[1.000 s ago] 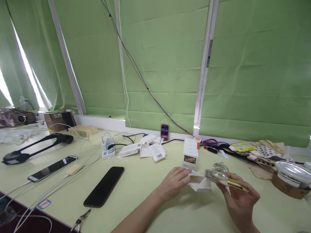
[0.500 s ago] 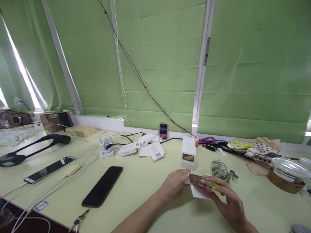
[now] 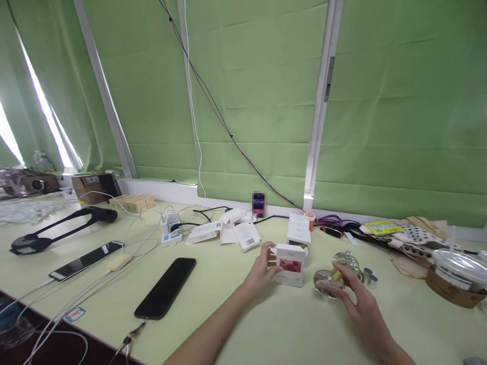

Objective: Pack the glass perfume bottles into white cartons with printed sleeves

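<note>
My left hand (image 3: 263, 269) is closed on the side of a small white box (image 3: 290, 279) with a pink-red picture on its front; the box stands upright with its top flap raised. In my right hand (image 3: 359, 303) is a small round clear glass bottle (image 3: 324, 282), gripped by its gold-coloured neck between thumb and fingers and tilted sideways. What is inside the bottle is blurred. Just behind it lie more clear glass pieces (image 3: 347, 260), with small dark discs (image 3: 370, 274) at their right. Behind the held box stands a row of similar white boxes (image 3: 299, 230).
Flattened white cartons (image 3: 247, 236) lie at the back, beside a power strip (image 3: 171, 235). A black phone (image 3: 166, 289), another phone (image 3: 87, 260), cables and keys (image 3: 129, 340) occupy the left. At right are a lidded cup (image 3: 456, 276) and spotted cloth (image 3: 426, 238).
The glass bottle has left the packaging between my hands; my right hand has drawn it away. The white box has turned upright in my left hand, showing its picture.
</note>
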A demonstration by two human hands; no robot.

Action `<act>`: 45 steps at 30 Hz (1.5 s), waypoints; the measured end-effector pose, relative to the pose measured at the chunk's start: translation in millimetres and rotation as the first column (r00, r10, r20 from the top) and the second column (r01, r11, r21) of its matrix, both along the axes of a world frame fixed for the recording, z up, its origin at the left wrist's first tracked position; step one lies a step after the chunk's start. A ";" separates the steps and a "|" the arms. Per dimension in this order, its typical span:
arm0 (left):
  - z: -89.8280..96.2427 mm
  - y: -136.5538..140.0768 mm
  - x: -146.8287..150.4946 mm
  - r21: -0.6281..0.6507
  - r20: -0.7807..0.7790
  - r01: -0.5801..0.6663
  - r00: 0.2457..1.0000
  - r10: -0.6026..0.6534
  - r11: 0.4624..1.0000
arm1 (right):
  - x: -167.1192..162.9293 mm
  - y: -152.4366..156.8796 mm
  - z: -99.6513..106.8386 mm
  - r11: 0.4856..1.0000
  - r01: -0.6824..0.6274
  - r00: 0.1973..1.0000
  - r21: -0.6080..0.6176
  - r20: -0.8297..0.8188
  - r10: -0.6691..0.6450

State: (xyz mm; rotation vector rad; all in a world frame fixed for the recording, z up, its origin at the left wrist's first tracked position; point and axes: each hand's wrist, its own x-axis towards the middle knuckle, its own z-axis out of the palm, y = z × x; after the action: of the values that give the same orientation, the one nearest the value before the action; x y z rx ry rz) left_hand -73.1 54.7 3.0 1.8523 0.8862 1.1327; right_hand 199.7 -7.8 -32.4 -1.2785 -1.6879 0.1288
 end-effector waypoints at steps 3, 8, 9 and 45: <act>-0.8 -0.2 0.9 0.047 -0.004 0.028 1.000 -0.028 0.999 | -1.5 1.4 -3.0 0.999 -0.030 0.995 -0.018 0.094 0.032; 10.5 19.2 -26.6 0.348 -0.125 -0.397 0.878 0.462 0.849 | 0.3 2.7 -4.3 1.000 -0.027 0.986 -0.010 0.161 0.029; 13.5 26.2 -38.2 0.358 -0.103 -0.525 0.800 0.592 0.772 | 1.1 2.9 -4.4 1.000 -0.020 0.986 -0.014 0.167 0.022; 50.1 45.7 -135.0 0.093 0.353 -0.956 0.294 0.888 0.280 | -94.2 6.0 74.5 0.983 0.033 0.844 0.180 0.522 -0.124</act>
State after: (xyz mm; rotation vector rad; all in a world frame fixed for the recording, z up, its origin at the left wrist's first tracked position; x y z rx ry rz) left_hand -208.2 100.4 53.1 1.1989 1.8743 2.2658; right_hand 105.5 -1.9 42.1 -1.3299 -2.0547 -0.4508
